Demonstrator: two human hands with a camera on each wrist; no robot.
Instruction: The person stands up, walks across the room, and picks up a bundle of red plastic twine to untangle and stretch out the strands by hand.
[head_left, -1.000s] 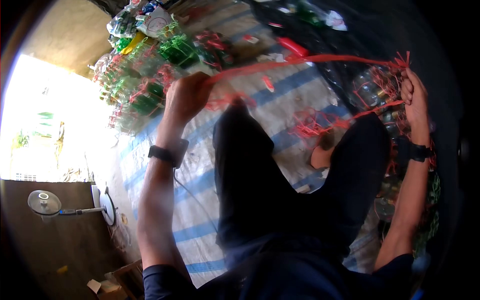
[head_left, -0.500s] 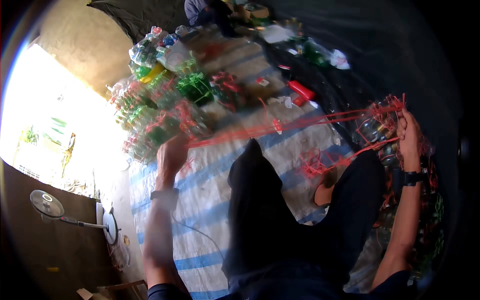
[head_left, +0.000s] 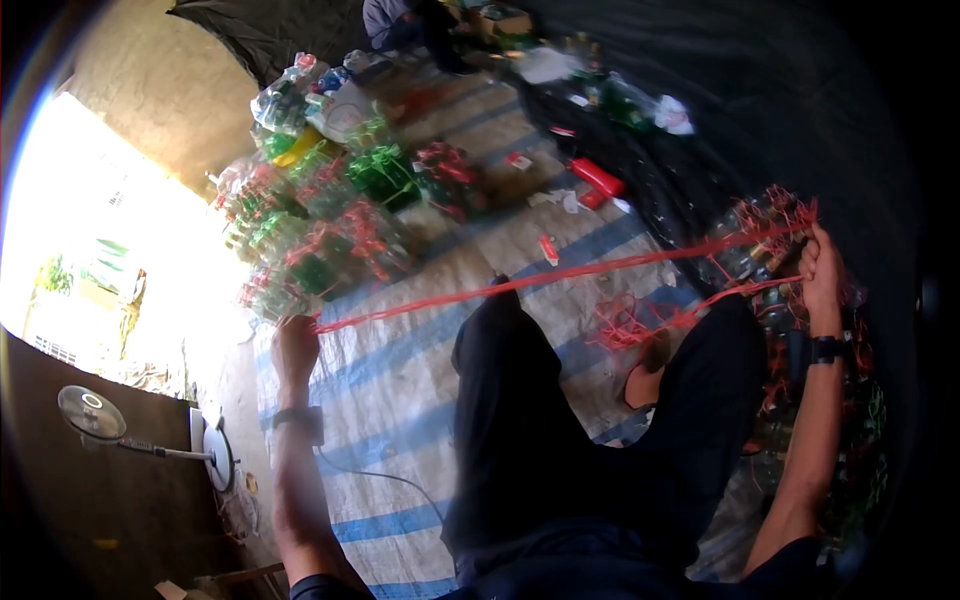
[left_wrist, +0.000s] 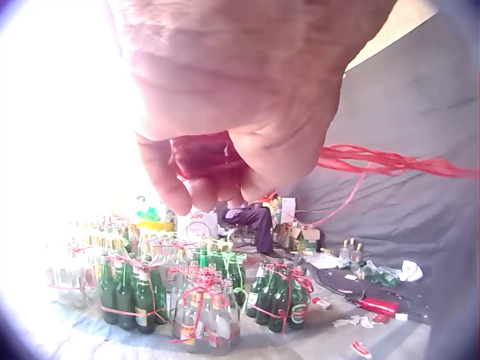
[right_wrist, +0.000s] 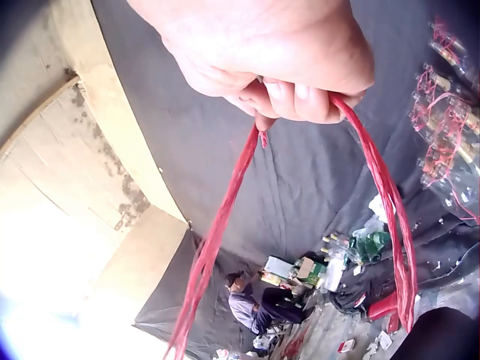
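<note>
Red strands stretch nearly straight between my two hands, above the striped sheet. At their left end my left hand grips them; in the left wrist view its fingers curl round the red strands. My right hand holds the other end, and in the right wrist view the red strands leave the closed fist on both sides. A second length runs from the right hand down to a loose red tangle by the foot.
Tied bundles of bottles stand at the upper left, more bottles at the right. A red bottle lies near the dark sheet's edge. A person sits at the back; a fan stands left.
My left hand has moved left and down, drawing the strands out longer and straighter. The right hand moved down early on, then stayed nearly in place. The view has shifted, showing the seated person.
</note>
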